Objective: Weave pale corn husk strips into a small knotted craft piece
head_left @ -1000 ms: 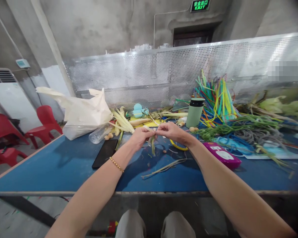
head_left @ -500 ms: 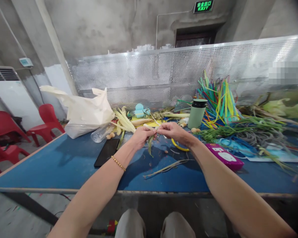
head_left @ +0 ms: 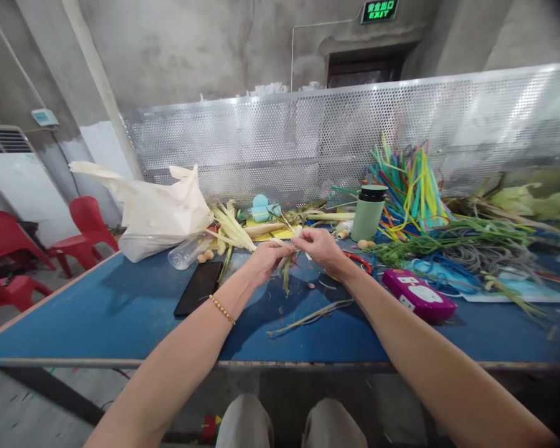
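Both my hands meet above the middle of the blue table (head_left: 102, 311). My left hand (head_left: 265, 260), with a bead bracelet on the wrist, is closed in a pinch on a small bundle of pale green leaf strips (head_left: 286, 269) whose ends hang down. My right hand (head_left: 321, 247) is closed on the upper end of the same strips, fingertips touching the left hand's. A loose dried leaf strip (head_left: 310, 316) lies on the table just in front of my hands.
A black phone (head_left: 198, 287) lies left of my hands, a pink box (head_left: 419, 294) to the right. Behind are a white plastic bag (head_left: 158, 208), a clear bottle (head_left: 186, 251), corn husks (head_left: 231, 229), a green flask (head_left: 367, 212), coloured strips (head_left: 408, 186) and green fibres (head_left: 452, 246).
My hands have kept working the strip bundle in place; the right hand shifted slightly up and left, uncovering scissor handles behind it. The head camera wobbled a little.
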Tool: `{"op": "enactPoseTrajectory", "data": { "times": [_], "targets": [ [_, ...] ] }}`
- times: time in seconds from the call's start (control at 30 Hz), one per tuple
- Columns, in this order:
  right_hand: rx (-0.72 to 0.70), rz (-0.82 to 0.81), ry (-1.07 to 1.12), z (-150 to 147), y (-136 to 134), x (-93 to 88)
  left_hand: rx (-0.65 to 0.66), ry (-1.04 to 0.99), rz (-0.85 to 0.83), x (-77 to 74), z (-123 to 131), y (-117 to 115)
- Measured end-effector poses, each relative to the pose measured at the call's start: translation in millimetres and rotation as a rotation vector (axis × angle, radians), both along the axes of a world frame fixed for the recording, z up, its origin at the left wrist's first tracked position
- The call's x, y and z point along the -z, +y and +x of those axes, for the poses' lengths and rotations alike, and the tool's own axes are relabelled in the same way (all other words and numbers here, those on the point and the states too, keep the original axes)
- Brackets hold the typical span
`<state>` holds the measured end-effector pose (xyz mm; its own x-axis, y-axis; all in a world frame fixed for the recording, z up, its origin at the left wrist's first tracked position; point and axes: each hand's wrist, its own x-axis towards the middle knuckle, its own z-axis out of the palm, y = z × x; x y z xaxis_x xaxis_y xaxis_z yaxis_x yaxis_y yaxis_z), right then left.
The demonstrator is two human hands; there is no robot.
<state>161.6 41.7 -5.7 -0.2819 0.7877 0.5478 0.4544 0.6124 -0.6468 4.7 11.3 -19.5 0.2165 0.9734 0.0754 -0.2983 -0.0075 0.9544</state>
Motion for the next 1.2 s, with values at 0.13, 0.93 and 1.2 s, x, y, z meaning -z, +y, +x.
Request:
{"op": "enactPoseTrajectory", "data": {
  "times": [0.13,0.93,1.2],
  "targets": [
    [-0.001,0.048,-0.021,-2,-2,-1.0,0.012,0.009,-0.023,-1.7,0,0],
    [-0.204,-0.06,0.002,-4,6,6.9,-0.02,0.245,0.098,12.5,-4,8],
    [-0.169,-0.028,0.006,-8,5,8.0,-0.006,0.231,0.053,7.0,-5,5]
  ]
}}
